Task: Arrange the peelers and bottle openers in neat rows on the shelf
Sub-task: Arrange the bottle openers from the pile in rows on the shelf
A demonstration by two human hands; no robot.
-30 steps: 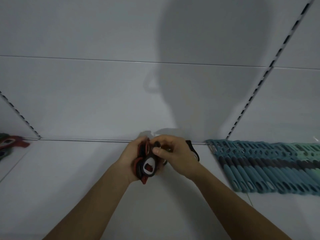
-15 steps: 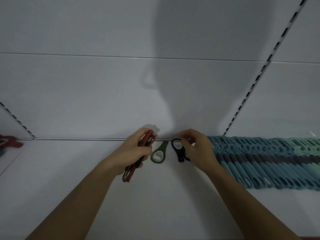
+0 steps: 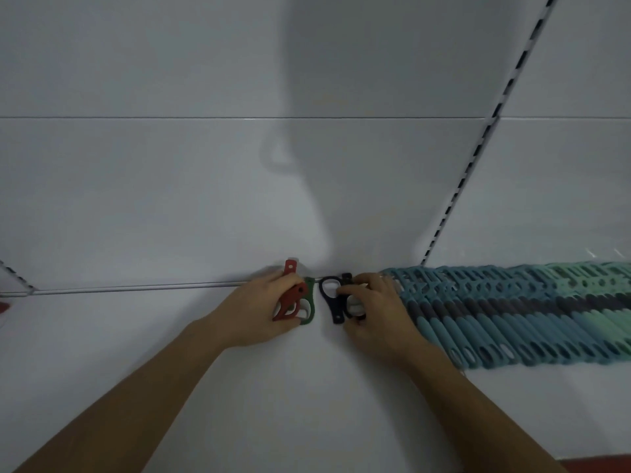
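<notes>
Green opener (image 3: 309, 307) now against left grip (image 3: 259, 312) around red opener (image 3: 290, 298); right grip (image 3: 375, 312) around black opener (image 3: 329, 295).

No text, label, brand or number can be read. The bottle openers (image 3: 290, 299) at the back edge of the shelf (image 3: 136, 353) and the row of peelers (image 3: 512, 315) towards its right end show only plain coloured surfaces. The white back panel (image 3: 170, 182) bears no legible marking.
</notes>
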